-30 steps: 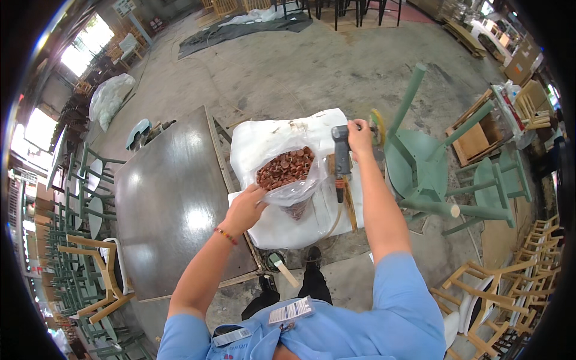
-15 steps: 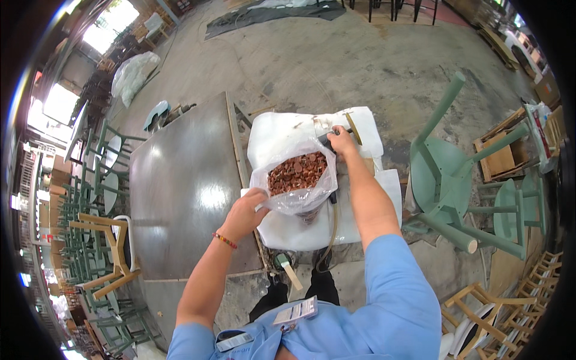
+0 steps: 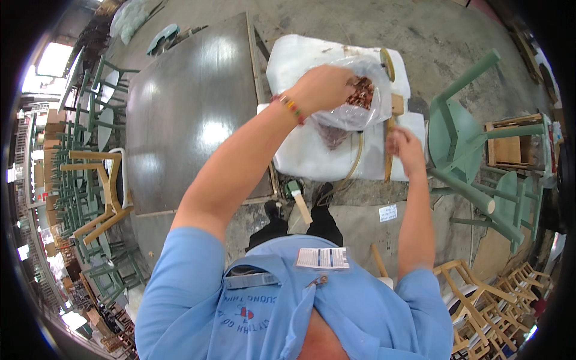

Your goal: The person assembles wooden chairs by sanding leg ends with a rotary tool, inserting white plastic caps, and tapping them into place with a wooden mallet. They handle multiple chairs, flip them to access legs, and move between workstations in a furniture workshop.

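A clear plastic bag (image 3: 378, 120) stands on a white padded surface (image 3: 300, 54), filled with small reddish-brown round pieces (image 3: 363, 93). Over its mouth reaches my left hand (image 3: 327, 88), its fingertips down at the pieces and mostly hidden. My right hand (image 3: 408, 149) is to the right of the bag, beside a narrow wooden strip (image 3: 389, 165). Motion smears its fingers, so whether they grip the strip is unclear. Behind the bag a round yellowish-brown pad (image 3: 387, 65) stands on edge. A pale hose (image 3: 359, 157) curves down from beneath the bag.
To the left lies a large dark shiny tabletop (image 3: 192, 120). An upturned green chair (image 3: 456, 132) stands close on the right. A brush (image 3: 300, 201) with a wooden handle is by my feet. Many chair frames (image 3: 480, 300) crowd both sides.
My left hand has moved from the bag's left rim to over its mouth. My right hand has left the dark tool handle and come nearer, beside the wooden strip. The view has tilted downward.
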Demonstrator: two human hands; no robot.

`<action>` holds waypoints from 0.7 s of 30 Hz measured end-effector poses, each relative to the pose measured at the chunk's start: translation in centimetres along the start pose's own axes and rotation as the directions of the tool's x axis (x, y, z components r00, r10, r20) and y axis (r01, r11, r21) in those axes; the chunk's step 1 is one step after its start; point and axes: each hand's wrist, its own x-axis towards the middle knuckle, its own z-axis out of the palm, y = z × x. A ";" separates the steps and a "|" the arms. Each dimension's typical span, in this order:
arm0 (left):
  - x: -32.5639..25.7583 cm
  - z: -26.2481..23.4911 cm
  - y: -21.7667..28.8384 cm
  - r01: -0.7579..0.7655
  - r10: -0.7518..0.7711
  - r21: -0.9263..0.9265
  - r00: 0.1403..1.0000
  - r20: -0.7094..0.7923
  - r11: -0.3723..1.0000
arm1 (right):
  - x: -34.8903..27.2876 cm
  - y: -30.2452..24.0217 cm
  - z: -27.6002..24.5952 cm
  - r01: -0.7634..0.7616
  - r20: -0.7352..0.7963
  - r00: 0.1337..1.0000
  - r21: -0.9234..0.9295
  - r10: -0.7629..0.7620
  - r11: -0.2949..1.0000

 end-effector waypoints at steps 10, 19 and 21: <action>1.7 3.3 -0.4 0.000 -0.008 0.089 0.996 0.086 0.996 | -14.8 12.5 16.1 0.123 0.243 0.970 -0.498 0.003 0.858; -20.4 -1.8 -7.0 -0.031 -0.082 -0.249 0.899 -0.431 0.968 | -15.8 13.3 20.2 0.219 0.183 0.975 -0.682 -0.127 0.698; -27.8 -1.2 -9.3 0.087 -0.216 -0.371 0.922 -0.322 0.924 | -17.0 14.1 19.4 0.201 0.110 0.979 -0.634 -0.170 0.747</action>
